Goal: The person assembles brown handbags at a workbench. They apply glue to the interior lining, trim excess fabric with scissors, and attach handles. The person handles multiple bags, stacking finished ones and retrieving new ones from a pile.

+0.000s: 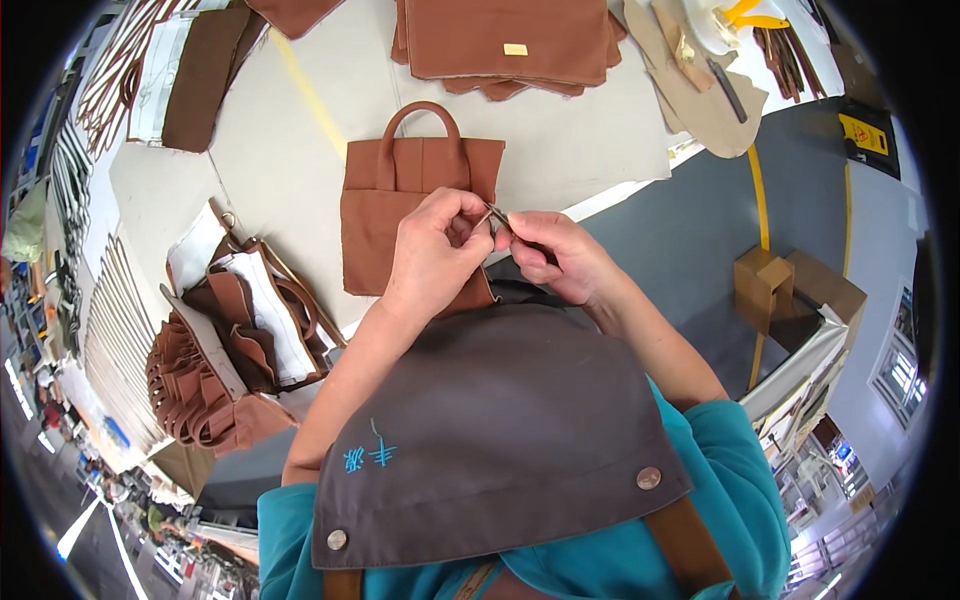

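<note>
My left hand (438, 245) is closed in a pinch over the right side of a brown leather bag panel (375, 240). What sits between its fingertips is too small to make out. My right hand (560, 255) grips a small dark pointed tool (499, 215) that looks like thread snips, its tip meeting the left fingertips. The panel lies flat on the pale table, close to my dark apron (500, 420). A rounded brown handle (420, 108) arches from its far edge. Both hands cover its lower right part.
A stack of brown leather panels (505, 35) lies at the far side. Left of me stand a partly assembled brown bag (260, 320) and bunched brown pieces (190, 380). Beige cut pieces (700, 90) and yellow handles (755, 20) are far right. Cardboard boxes (765, 290) stand beyond the table's right edge.
</note>
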`<state>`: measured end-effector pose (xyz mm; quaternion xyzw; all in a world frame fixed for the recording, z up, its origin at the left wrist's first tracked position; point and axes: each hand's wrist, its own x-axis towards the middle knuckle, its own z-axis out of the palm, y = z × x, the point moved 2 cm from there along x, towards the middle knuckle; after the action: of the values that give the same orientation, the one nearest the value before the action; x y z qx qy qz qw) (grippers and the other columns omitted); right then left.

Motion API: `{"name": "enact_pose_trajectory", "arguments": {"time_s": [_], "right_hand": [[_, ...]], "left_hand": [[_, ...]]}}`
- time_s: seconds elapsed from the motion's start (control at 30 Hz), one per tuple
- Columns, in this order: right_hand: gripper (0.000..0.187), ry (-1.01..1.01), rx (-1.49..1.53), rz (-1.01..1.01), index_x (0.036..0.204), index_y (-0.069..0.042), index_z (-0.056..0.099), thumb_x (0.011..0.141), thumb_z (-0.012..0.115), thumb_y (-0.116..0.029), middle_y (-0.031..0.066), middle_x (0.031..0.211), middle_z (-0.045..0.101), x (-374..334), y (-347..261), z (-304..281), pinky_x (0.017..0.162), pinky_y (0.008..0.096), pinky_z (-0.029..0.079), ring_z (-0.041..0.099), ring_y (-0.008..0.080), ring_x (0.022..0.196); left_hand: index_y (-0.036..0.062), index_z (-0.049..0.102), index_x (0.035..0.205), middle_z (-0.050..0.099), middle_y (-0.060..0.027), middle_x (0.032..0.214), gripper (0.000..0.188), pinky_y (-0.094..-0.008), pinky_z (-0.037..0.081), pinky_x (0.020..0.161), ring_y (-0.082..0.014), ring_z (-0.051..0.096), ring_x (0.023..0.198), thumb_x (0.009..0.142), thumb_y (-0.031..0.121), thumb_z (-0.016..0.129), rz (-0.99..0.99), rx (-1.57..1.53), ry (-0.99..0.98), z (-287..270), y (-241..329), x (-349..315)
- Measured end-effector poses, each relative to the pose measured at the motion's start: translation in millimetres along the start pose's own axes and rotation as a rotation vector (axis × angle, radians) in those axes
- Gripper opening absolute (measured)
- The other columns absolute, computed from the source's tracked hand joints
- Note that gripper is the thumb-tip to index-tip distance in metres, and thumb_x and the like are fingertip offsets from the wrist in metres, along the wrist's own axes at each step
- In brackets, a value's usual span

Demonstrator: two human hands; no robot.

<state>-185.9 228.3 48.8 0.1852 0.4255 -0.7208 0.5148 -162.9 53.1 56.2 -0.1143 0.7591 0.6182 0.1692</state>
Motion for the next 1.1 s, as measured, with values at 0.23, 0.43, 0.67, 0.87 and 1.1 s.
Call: {"name": "enact_pose_trajectory", "arguments": {"time_s": [0.23,0.43,0.67,0.87,1.1], "right_hand": [[0.034,0.032,-0.355,-0.101,0.085,-0.001,0.066,0.097,0.057,-0.032,-0.0061,0.059,0.040,-4,-19,0,0.045,0.0207,0.019,0.026,0.0029,0.048],[0.035,-0.106,-0.126,-0.281,0.088,-0.001,0.066,0.098,0.056,-0.033,-0.0075,0.059,0.039,-19,-59,-4,0.047,0.0207,0.020,0.028,0.0020,0.051],[0.015,0.178,-0.568,-0.544,0.091,-0.005,0.065,0.088,0.072,-0.018,-0.0107,0.067,0.045,9,-51,10,0.051,0.0183,0.026,0.033,-0.0006,0.057],[0.013,0.168,-0.667,-0.640,0.086,-0.004,0.061,0.079,0.072,-0.008,-0.0025,0.076,0.059,25,-59,59,0.054,0.0219,0.039,0.045,0.0029,0.063],[0.013,0.200,-0.959,-1.124,0.084,-0.005,0.063,0.073,0.071,-0.006,0.0076,0.075,0.062,32,-71,82,0.055,0.0336,0.049,0.060,0.0228,0.060]], "left_hand": [[0.0006,0.062,0.092,0.060,-0.0014,0.085,0.008,-0.0223,0.050,0.066,-0.0057,0.059,0.073,0.084,0.000,0.065,0.080,0.070,0.058,3,2,-2],[0.0007,0.063,0.088,0.060,-0.0044,0.082,0.009,-0.0232,0.049,0.059,-0.0091,0.058,0.062,0.080,-0.001,0.067,0.070,0.112,0.135,1,-7,-3],[0.0034,0.057,0.094,0.062,0.0001,0.075,0.013,-0.0212,0.047,0.061,-0.0040,0.056,0.066,0.085,0.002,0.066,-0.038,-0.151,0.120,-22,15,4],[0.0015,0.054,0.097,0.063,-0.0023,0.087,0.013,-0.0207,0.049,0.070,-0.0062,0.061,0.081,0.088,-0.003,0.061,0.025,-0.345,0.156,-44,32,3],[-0.0016,0.053,0.105,0.058,-0.0057,0.103,0.020,-0.0222,0.052,0.076,-0.0095,0.064,0.090,0.087,-0.008,0.060,0.151,-0.338,0.220,-58,34,4]]}}
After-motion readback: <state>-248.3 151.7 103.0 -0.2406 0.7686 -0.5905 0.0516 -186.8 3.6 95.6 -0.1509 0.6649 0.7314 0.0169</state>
